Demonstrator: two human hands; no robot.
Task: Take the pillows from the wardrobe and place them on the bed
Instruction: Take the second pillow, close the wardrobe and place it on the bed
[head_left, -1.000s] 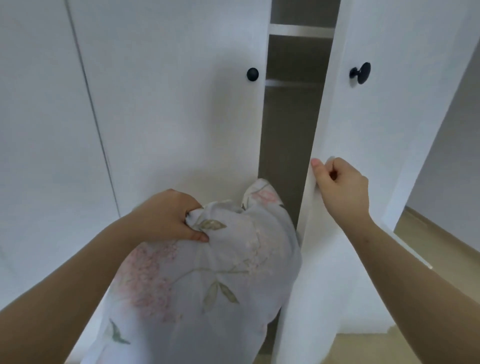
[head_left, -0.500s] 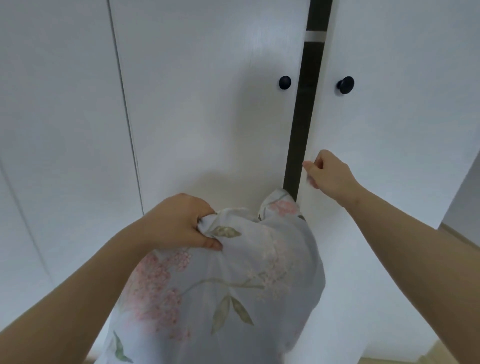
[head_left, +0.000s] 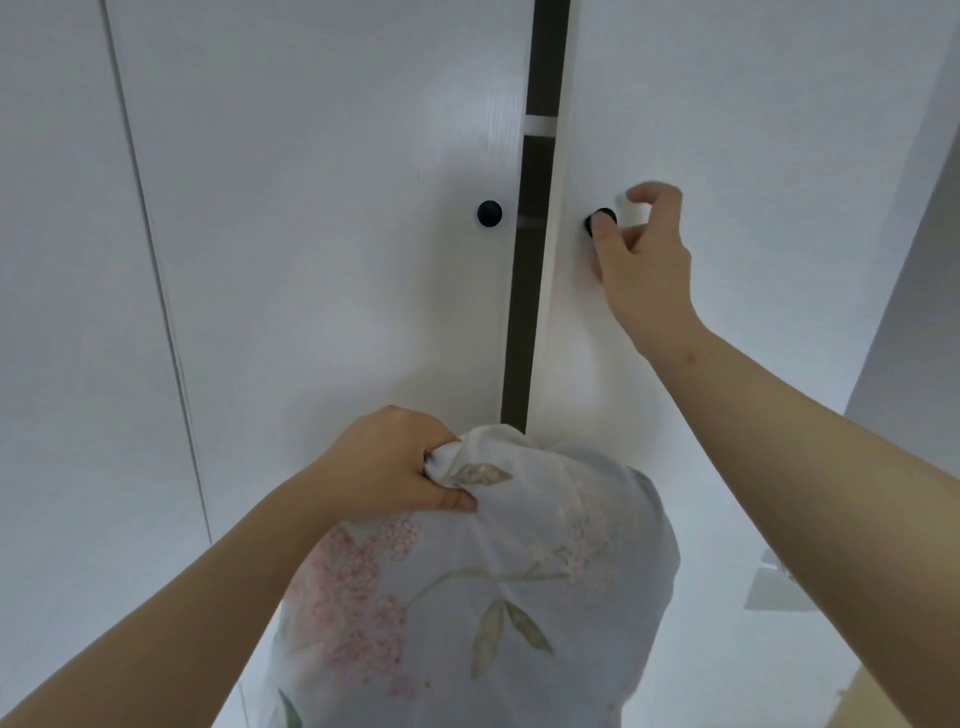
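Left hand (head_left: 387, 467) clenched on floral pillow (head_left: 478, 597) (top corner bunched); right hand (head_left: 641, 254) pinching right wardrobe door's black knob (head_left: 598, 221).

Soft, even daylight fills my view, cool and slightly bluish, with no hard glare on the matte white wardrobe doors (head_left: 322, 208). My right hand (head_left: 641, 260) is smeared by motion blur at the fingertips and throws a faint grey shadow on the panel just beside it. A broader, soft shadow lies on the door above my left hand (head_left: 389, 467). The dark gap between the doors (head_left: 530, 260) leans and bows from wide-angle distortion. Detail is soft overall.
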